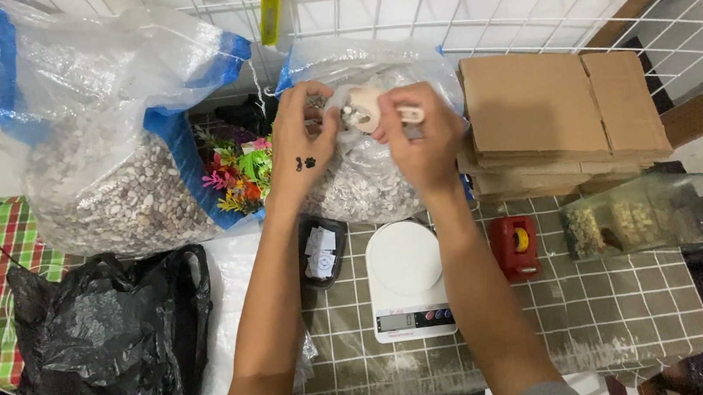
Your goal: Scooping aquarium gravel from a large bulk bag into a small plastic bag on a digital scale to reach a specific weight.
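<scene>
— Above the white kitchen scale (406, 261), what is held?
— A beige scoop (373, 110), over the clear bag of pebbles (367, 183). The right hand (419, 134) has its fingers clamped on the handle; long axis runs left to right, bowl toward the left hand (306, 137).
— And the left?
— Fingers pinched together at the bowl's end, touching it.
— Nearby?
— Cardboard boxes (556, 111) to the right.

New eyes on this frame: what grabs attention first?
Both hands, left hand and right hand, meet over a clear plastic bag of pale pebbles at centre back, the right gripping a small beige scoop. A bigger blue-edged pebble sack sits left; a round-topped white digital scale lies between the forearms.
</scene>
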